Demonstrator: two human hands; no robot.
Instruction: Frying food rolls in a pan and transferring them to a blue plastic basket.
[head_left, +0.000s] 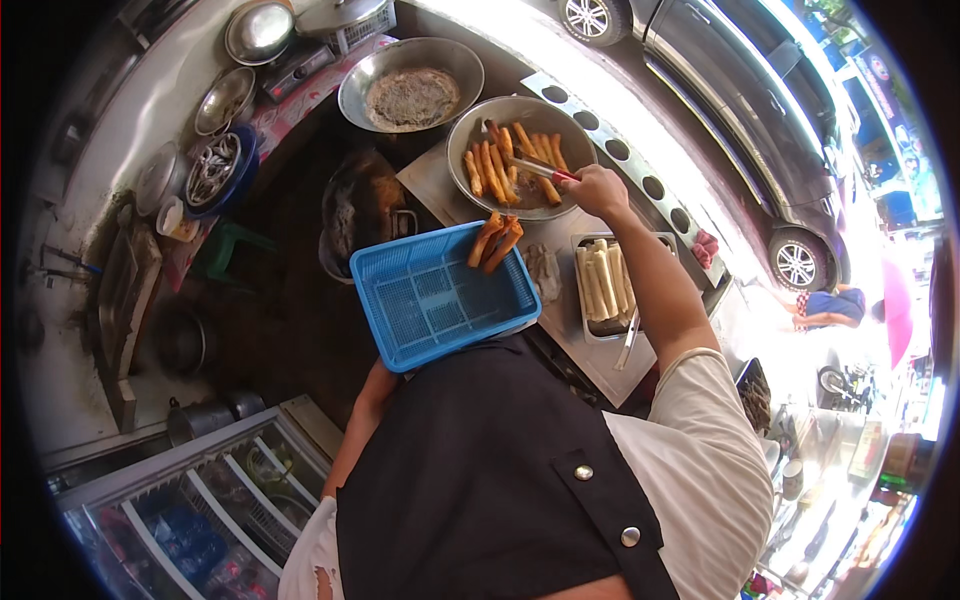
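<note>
My right hand grips metal tongs with a red handle. The tongs reach into a wide metal pan, where several browned fried rolls lie. Against my black apron rests a light-blue plastic basket, its long sides sloping. A few fried rolls lean upright in its far right corner. My left forearm runs up to the basket's near left corner, and the hand is hidden behind the basket. Pale uncooked rolls fill a metal tray below my right forearm.
Beyond the pan stands another wide pan with crusty residue. A blackened pot sits left of the pan. A ledge with round holes borders the counter. Left are a green stool and a glass-topped case.
</note>
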